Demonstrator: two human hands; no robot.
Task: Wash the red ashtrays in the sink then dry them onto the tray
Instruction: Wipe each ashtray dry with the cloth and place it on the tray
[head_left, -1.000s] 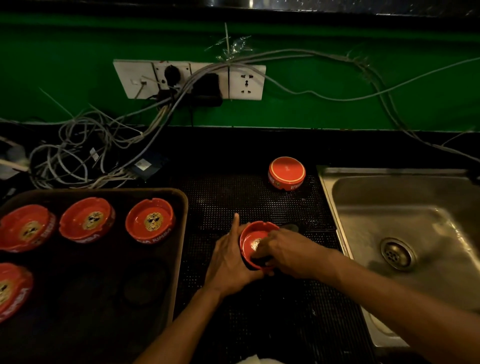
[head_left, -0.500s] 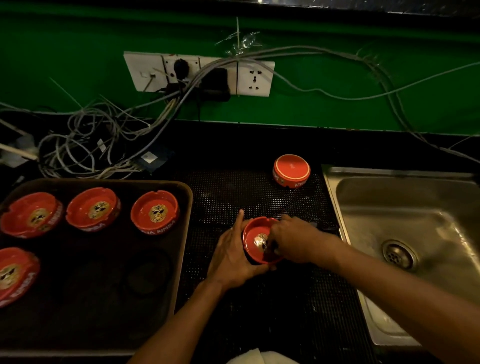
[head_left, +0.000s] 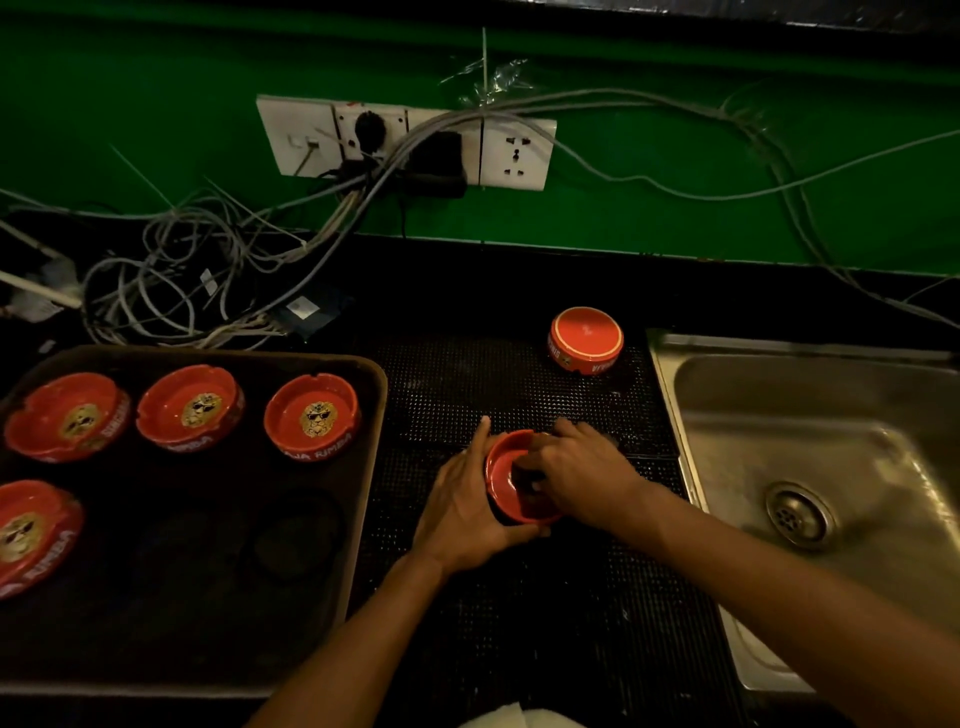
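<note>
Left fingers (head_left: 480, 441) wrapped round an ashtray (head_left: 506, 480) on the black mat (head_left: 519, 623); right fingers (head_left: 540, 470) curled down inside it, grip unclear. Beside the sink (head_left: 810, 452). Four more on the tray (head_left: 363, 499) left.

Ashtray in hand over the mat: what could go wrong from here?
1. The left hand grips the tilted ashtray only at its side while the right hand works inside; it could slip onto the mat.
2. The upside-down ashtray sits near the sink edge; the right arm might knock it.
3. Loose cables and wall sockets lie close behind the tray; splashes could reach them.
</note>
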